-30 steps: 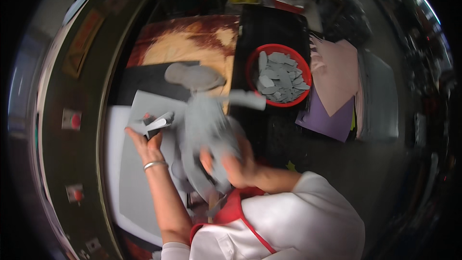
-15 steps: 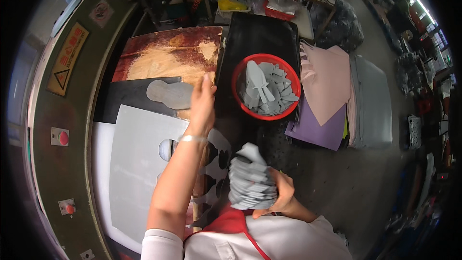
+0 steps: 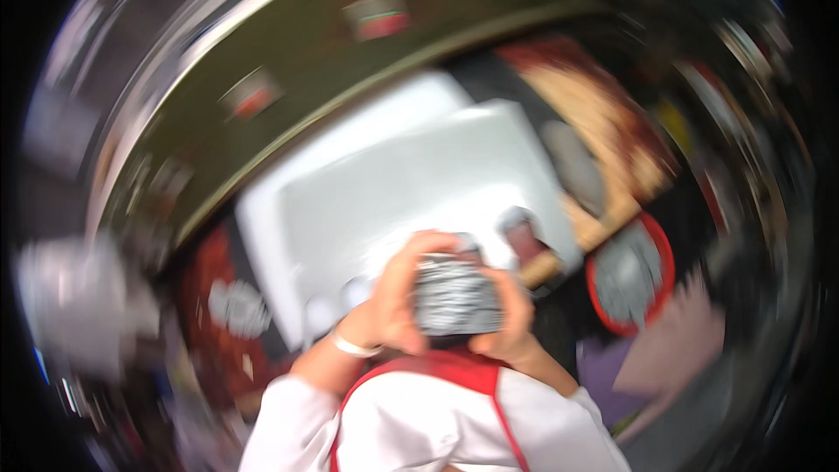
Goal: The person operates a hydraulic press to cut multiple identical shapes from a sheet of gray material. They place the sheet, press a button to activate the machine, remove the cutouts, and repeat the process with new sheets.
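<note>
A thick stack of thin grey cut pieces (image 3: 457,299) is held close in front of my chest. On its left side my left hand (image 3: 393,297), with a white band at the wrist, is closed against it. From the other side my right hand (image 3: 516,313) grips the same stack. Just beyond the hands lies a large pale grey sheet (image 3: 393,183) with cut-out openings along its near edge. A grey sole-shaped piece (image 3: 572,162) rests past the sheet's right end, near a wooden board (image 3: 603,122). The whole picture is smeared by motion.
A red basin (image 3: 670,253) with grey scraps stands at the right, beside pink sheets (image 3: 673,341) and a purple sheet (image 3: 601,367). Across the far side runs a dark green machine beam (image 3: 315,61) with red buttons. Another grey pile (image 3: 238,308) sits at the left.
My view has swung left, so the basin now appears farther right. My left hand has come back from the sole-shaped piece and joined my right hand on the stack.
</note>
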